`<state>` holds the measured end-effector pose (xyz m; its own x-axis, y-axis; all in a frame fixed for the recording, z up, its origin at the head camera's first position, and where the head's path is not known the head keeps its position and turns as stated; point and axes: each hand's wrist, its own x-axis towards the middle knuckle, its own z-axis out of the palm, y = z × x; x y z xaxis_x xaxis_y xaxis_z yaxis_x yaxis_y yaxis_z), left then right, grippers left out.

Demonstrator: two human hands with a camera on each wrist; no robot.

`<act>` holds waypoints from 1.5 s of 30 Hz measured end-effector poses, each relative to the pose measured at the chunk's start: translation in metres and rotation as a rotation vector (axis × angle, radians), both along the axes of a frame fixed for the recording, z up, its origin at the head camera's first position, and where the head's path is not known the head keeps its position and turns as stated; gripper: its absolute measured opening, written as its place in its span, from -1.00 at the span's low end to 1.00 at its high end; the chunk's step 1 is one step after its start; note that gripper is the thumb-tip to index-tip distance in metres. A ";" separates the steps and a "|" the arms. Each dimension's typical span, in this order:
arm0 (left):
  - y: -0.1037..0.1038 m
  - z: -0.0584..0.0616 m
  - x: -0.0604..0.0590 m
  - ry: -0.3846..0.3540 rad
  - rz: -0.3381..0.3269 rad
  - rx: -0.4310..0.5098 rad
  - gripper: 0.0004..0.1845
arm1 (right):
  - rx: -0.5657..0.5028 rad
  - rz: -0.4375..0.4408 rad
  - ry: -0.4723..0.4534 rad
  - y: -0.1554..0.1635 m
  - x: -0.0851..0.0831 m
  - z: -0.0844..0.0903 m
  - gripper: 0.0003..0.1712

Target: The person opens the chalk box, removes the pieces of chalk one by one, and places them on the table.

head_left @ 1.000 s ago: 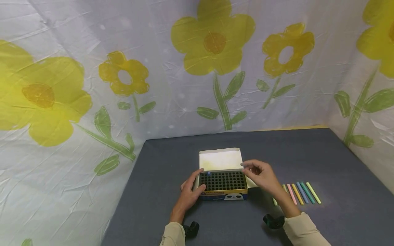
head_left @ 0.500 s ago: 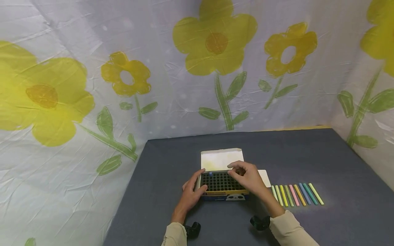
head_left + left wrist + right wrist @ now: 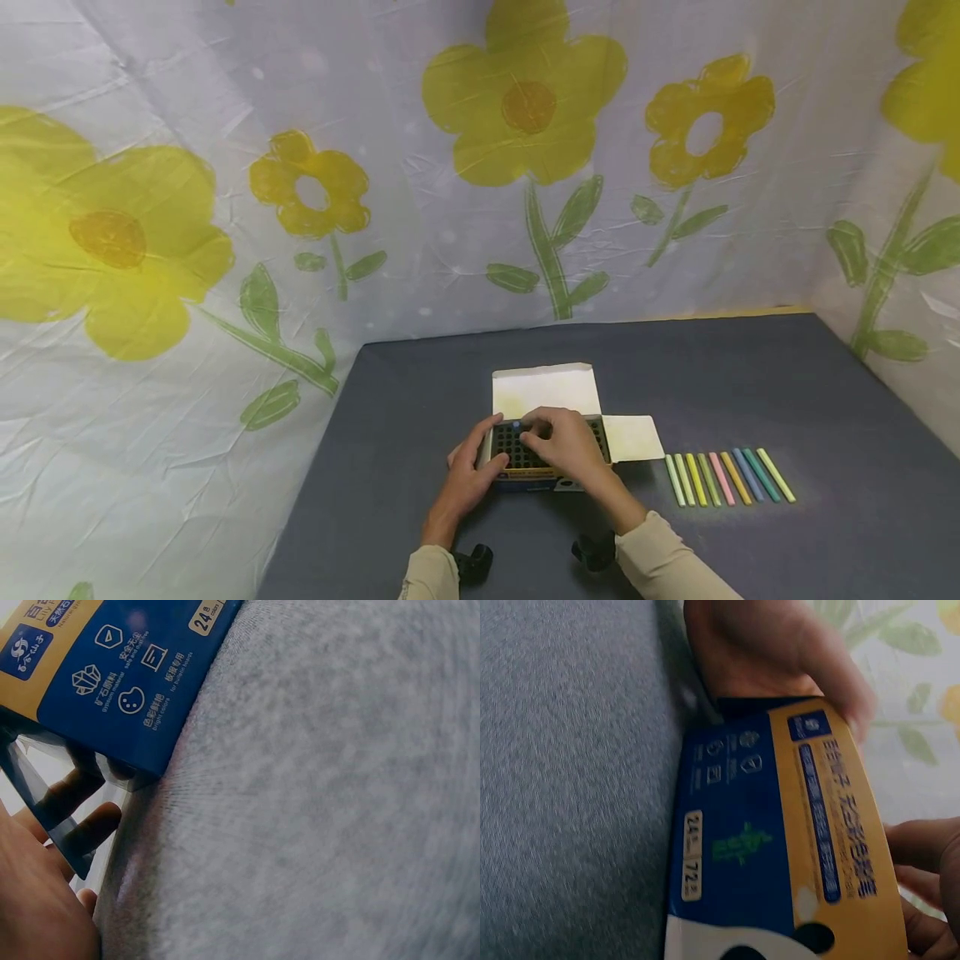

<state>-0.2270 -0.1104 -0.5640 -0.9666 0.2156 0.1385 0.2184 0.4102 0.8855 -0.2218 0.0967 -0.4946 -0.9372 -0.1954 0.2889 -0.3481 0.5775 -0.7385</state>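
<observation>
Nearest to me are my two sleeves (image 3: pixel 652 558) at the bottom edge of the head view, each with a dark wrist camera (image 3: pixel 471 562) under it. Just ahead, my left hand (image 3: pixel 467 471) clasps the left end of the chalk box (image 3: pixel 525 477), thumb along its front corner and a finger curled over the far left rim; the left wrist view shows my fingers (image 3: pixel 82 829) pressed against the box's side wall beside its blue printed face. My right hand (image 3: pixel 566 442) lies over the top of the open box, fingers bent down onto the black honeycomb tray (image 3: pixel 507 442). I cannot tell whether those fingers pinch anything, since the hand hides its own fingertips. In the right wrist view the blue and orange front of the box fills the middle, with my left hand at its far end.

The box sits on the grey table (image 3: pixel 750 375), near its front centre. One white flap (image 3: pixel 632 437) lies flat to the right of the box, and the white lid (image 3: pixel 543 390) lies open behind it. To the right, well apart from the box, a row of coloured chalk sticks (image 3: pixel 727 477) lies side by side. Farthest off hangs a pale sheet with yellow flowers (image 3: pixel 525 100)
</observation>
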 end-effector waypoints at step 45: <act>0.001 -0.001 -0.001 0.050 0.022 -0.035 -0.36 | 0.043 -0.342 0.217 -0.038 -0.004 -0.014 -0.90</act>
